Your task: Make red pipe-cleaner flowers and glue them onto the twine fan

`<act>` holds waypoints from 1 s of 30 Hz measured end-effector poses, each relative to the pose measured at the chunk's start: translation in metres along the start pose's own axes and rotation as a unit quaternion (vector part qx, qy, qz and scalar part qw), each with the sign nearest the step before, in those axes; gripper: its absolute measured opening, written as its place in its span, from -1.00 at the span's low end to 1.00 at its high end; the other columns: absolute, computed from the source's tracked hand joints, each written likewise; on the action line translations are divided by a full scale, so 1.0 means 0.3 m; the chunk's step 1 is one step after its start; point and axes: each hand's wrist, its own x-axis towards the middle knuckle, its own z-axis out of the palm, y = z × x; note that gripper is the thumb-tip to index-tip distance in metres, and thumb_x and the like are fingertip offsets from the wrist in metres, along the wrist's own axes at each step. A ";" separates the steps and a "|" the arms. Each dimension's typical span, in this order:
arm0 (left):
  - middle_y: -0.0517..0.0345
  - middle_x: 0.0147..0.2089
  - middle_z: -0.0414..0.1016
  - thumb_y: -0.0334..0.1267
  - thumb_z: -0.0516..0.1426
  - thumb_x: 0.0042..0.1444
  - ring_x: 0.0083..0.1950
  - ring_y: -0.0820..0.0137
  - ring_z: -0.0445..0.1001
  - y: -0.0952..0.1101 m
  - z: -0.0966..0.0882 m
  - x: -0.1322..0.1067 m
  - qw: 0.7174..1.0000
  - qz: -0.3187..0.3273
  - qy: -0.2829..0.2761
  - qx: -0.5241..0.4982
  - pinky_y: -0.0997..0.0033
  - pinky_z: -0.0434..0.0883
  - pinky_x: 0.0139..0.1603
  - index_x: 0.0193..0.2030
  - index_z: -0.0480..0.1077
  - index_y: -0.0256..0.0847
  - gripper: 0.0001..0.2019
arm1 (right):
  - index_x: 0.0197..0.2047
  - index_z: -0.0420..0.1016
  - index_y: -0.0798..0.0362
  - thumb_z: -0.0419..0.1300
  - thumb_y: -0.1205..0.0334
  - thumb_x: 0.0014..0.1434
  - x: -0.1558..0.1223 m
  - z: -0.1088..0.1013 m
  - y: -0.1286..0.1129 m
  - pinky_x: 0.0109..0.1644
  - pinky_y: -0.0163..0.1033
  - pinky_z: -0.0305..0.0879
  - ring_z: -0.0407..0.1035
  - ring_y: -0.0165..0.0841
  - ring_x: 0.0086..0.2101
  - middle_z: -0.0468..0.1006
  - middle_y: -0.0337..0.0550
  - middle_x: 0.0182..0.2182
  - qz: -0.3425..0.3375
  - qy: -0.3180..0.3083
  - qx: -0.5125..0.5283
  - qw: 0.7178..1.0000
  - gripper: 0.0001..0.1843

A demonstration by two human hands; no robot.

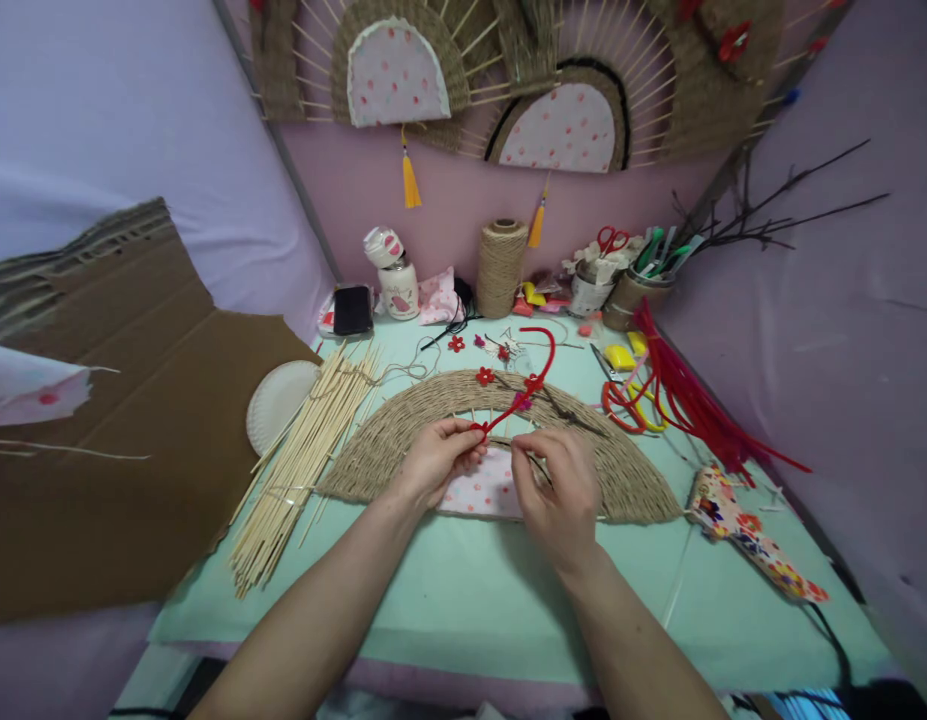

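My left hand (442, 462) is closed, its thumb and fingertips pinching the coiled end of a red pipe cleaner (551, 354). The pipe cleaner's free end rises and hooks over toward the upper left. Beside it, my right hand (559, 492) is closed in a pinch; what its fingertips hold, if anything, is too small to make out. Both hands hover over a half-round twine-woven fan (635, 475), hiding part of its patterned cloth centre (478, 488). On the fan lie a dark twig (564, 408) and small flowers, among them a red flower (485, 376).
A bundle of thin sticks (302, 465) lies left, near cardboard (133, 440) and a white paper plate (277, 408). Rightward are red pipe cleaners (677, 385), scissors (624, 408) and a flowered glue gun (755, 535) with a cord. A twine spool (500, 268) stands behind.
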 end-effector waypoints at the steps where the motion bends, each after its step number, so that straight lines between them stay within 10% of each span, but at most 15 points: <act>1: 0.14 -0.49 0.50 -0.36 0.31 -0.16 -0.54 0.62 0.39 0.001 0.000 -0.001 1.000 -0.005 -0.002 -0.014 0.64 0.33 -0.47 -0.42 0.43 -0.34 -0.83 | -0.32 0.44 0.00 0.09 0.25 0.21 -0.001 0.005 0.003 -0.18 -0.15 0.25 0.37 -0.28 -0.33 0.50 -0.12 -0.39 0.029 -0.024 0.035 0.999 -0.89; 8: 0.15 -0.51 0.50 -0.43 0.30 -0.13 -0.53 0.61 0.42 -0.021 0.017 -0.014 1.000 -0.014 -0.010 -0.016 0.64 0.39 -0.44 -0.43 0.42 -0.35 -0.86 | -0.33 0.44 0.07 0.20 0.06 0.09 0.012 0.048 0.055 -0.35 -0.25 0.32 0.40 -0.34 -0.43 0.55 -0.14 -0.43 0.283 -0.121 0.236 0.922 -0.77; 30: 0.20 -0.46 0.47 -0.31 0.37 -0.28 -0.50 0.59 0.39 -0.017 0.007 -0.016 0.999 0.001 -0.024 0.034 0.54 0.37 -0.41 -0.42 0.46 -0.32 -0.74 | -0.39 0.45 0.06 0.14 0.09 0.12 0.019 0.034 0.048 -0.42 -0.30 0.24 0.34 -0.37 -0.49 0.51 -0.21 -0.50 0.270 -0.152 0.228 0.923 -0.78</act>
